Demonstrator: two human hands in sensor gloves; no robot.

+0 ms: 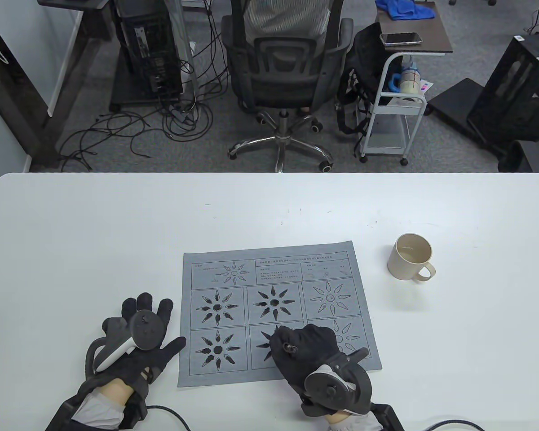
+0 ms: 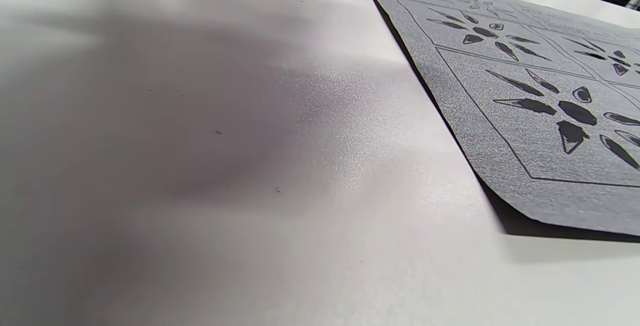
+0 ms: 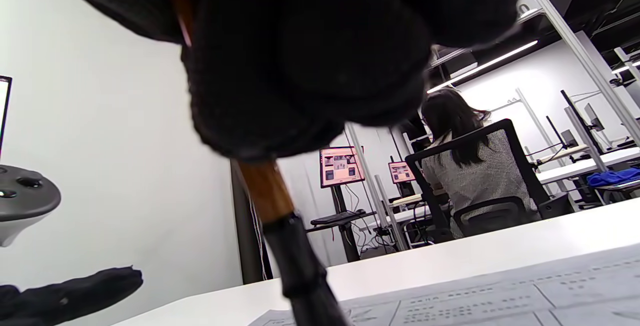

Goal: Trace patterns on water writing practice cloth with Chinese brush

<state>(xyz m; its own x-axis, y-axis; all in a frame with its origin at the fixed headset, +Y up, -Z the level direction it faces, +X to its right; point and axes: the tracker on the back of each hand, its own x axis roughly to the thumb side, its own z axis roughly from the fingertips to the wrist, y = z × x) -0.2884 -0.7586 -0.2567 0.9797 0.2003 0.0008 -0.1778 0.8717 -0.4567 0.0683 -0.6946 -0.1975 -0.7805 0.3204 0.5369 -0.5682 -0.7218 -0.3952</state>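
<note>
A grey water writing cloth (image 1: 278,314) lies on the white table (image 1: 117,224), printed with sunburst patterns; several are filled dark, the top right one (image 1: 330,298) is only outlined. My right hand (image 1: 303,348) is over the bottom middle pattern and grips a Chinese brush (image 3: 280,226) with a brown handle and black ferrule, pointing down at the cloth (image 3: 500,296). Its tip is hidden. My left hand (image 1: 139,336) rests flat on the table just left of the cloth, fingers spread, holding nothing. The left wrist view shows the cloth's left edge (image 2: 525,116).
A beige mug (image 1: 411,257) stands on the table to the right of the cloth. Beyond the table's far edge are an office chair (image 1: 283,81) with a person in it, a small cart (image 1: 399,90) and cables on the floor.
</note>
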